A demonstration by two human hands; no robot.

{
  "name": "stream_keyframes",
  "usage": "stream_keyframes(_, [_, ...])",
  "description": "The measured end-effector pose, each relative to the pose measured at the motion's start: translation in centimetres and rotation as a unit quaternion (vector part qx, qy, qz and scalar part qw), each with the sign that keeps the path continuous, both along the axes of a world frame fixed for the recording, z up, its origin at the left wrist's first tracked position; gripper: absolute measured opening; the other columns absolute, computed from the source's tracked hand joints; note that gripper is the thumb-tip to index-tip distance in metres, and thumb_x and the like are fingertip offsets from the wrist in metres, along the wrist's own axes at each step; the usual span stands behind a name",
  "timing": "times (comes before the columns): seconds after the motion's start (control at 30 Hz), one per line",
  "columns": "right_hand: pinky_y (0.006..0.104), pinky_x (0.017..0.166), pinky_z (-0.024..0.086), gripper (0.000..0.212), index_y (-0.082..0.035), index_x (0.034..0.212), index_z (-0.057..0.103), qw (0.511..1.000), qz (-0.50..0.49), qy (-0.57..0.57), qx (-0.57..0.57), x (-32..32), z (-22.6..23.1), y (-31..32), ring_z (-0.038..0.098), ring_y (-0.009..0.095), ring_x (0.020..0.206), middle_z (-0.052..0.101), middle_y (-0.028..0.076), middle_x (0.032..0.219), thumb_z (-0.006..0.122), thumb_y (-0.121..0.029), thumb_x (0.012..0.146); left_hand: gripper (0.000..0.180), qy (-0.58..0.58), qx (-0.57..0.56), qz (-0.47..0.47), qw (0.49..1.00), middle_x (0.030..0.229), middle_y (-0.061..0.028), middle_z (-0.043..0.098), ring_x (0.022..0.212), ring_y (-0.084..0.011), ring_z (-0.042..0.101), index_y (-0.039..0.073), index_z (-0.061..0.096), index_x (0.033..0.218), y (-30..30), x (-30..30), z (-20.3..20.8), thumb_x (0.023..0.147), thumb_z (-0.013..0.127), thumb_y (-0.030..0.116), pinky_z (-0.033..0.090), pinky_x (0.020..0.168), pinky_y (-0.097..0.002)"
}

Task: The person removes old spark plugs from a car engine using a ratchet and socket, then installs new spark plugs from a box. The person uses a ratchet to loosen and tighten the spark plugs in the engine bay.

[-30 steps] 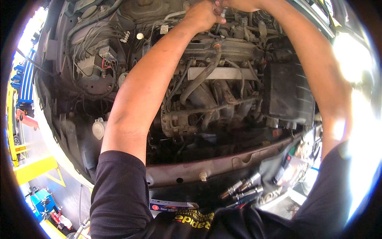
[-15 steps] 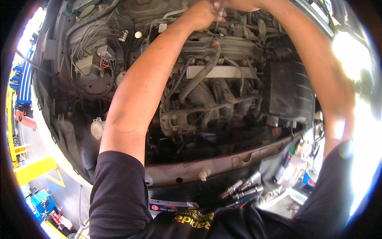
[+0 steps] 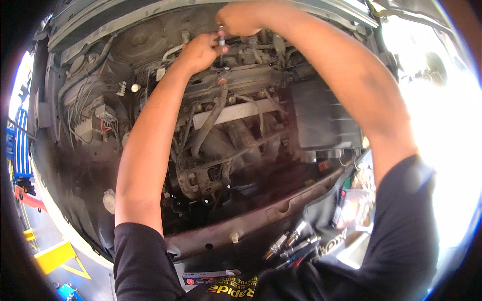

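Both my arms reach over a dusty engine (image 3: 236,133) to its far side. My left hand (image 3: 201,52) is closed, its fingertips around a slim, shiny socket extension bar (image 3: 222,44) that stands nearly upright. Below the fingers, the bar goes down into the top of the engine, by the valve cover (image 3: 241,79); its lower end is hidden. Just above and to the right, my right hand (image 3: 241,19) is curled into a fist over the bar's top end. Whatever handle lies inside that fist is hidden.
A black air filter box (image 3: 326,115) sits right of the engine. Across the front runs a body crossbar (image 3: 271,213). Nearer me lie several metal sockets and tools (image 3: 291,243) and a small box (image 3: 208,275). Wiring (image 3: 95,120) hangs at the left.
The view has tilted and shifted, so the engine appears lower and farther left. My right hand now shows fully at the top of the bar. My left hand still grips the bar.
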State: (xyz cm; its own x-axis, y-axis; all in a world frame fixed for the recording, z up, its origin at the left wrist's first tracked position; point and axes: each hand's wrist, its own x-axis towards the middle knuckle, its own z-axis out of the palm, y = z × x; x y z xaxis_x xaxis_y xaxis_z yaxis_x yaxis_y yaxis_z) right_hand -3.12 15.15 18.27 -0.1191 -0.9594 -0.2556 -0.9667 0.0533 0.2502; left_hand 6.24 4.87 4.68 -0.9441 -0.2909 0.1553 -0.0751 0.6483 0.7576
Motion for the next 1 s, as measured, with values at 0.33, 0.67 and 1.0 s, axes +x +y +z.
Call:
stream_keyframes(0.33, [0.0489,0.088,0.05,0.055,0.001,0.1,0.071,0.997,-0.064,-0.045,-0.014,-0.9,-0.7,0.0,0.065,0.04,0.099,0.07,0.025,0.101,0.045,-0.048,0.1,0.043,0.007,0.106,-0.031,0.994,0.112,-0.0156,0.072,0.11,-0.0259,0.066,0.0,0.067,0.117,0.4,0.8,1.7,0.086,0.076,0.029,0.048,0.095,-0.0388])
stream_keyframes(0.67, [0.0506,0.086,0.051,0.065,0.002,0.095,0.071,0.994,-0.087,-0.052,-0.041,-0.7,-0.8,0.6,0.067,0.04,0.092,0.07,0.022,0.088,0.04,-0.055,0.102,0.045,0.005,-0.013,0.032,0.999,0.098,-0.0114,0.074,0.105,-0.033,0.066,0.006,0.07,0.111,-0.1,0.3,1.0,0.079,0.08,0.036,0.031,0.102,-0.058])
stream_keyframes(1.0, [0.0501,0.085,0.051,0.039,-0.004,0.105,0.072,0.996,-0.082,-0.045,0.009,-3.7,-2.8,-1.5,0.067,0.041,0.094,0.071,0.022,0.101,0.052,-0.037,0.099,0.035,-0.003,-0.048,0.037,0.998,0.104,-0.0082,0.075,0.106,-0.0266,0.067,0.007,0.068,0.111,0.5,0.6,1.3,0.086,0.075,0.029,0.036,0.102,-0.0527])
